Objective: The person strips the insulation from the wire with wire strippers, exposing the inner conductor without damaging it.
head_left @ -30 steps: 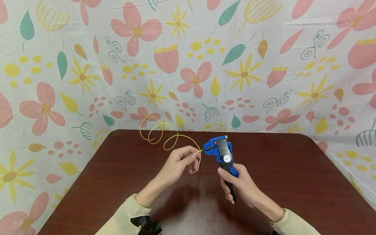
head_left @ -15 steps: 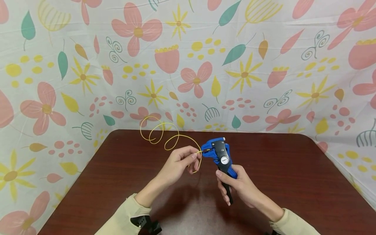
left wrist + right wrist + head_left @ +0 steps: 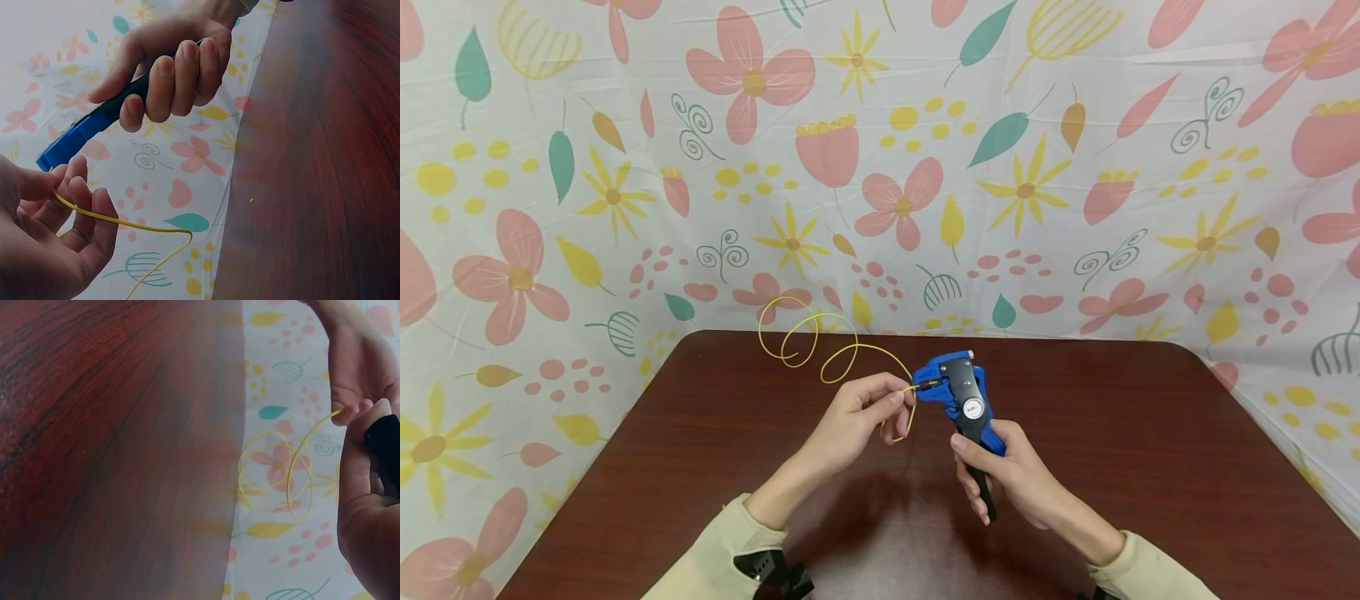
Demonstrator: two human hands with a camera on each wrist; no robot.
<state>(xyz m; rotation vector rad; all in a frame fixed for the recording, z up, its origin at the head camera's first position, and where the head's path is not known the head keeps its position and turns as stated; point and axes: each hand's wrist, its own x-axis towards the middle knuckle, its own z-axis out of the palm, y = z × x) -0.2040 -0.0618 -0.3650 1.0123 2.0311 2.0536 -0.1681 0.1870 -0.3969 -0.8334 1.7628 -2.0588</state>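
Observation:
My left hand (image 3: 853, 421) pinches a thin yellow wire (image 3: 857, 344) close to its end, between thumb and forefinger. The rest of the wire loops loosely behind that hand, and in the left wrist view a length of wire (image 3: 134, 224) runs across the fingers. In my right hand (image 3: 1018, 471) is a blue and black wire stripper (image 3: 972, 392), gripped by its handles, head up and tilted left. The wire's end lies in the slot of the stripper's head, right beside my left fingertips. How tightly the head closes on it cannot be told.
Both hands are above a dark reddish-brown table (image 3: 1112, 417). A floral cloth (image 3: 1060, 275) hangs behind and at the sides. In the left wrist view, a tiny yellow bit (image 3: 251, 200) lies on the table. A black device (image 3: 767, 568) is strapped at the left sleeve.
The right hand has brought the wire stripper slightly left, so its head now reaches the left fingertips and more of the wire's end is inside it. The left hand has stayed almost still.

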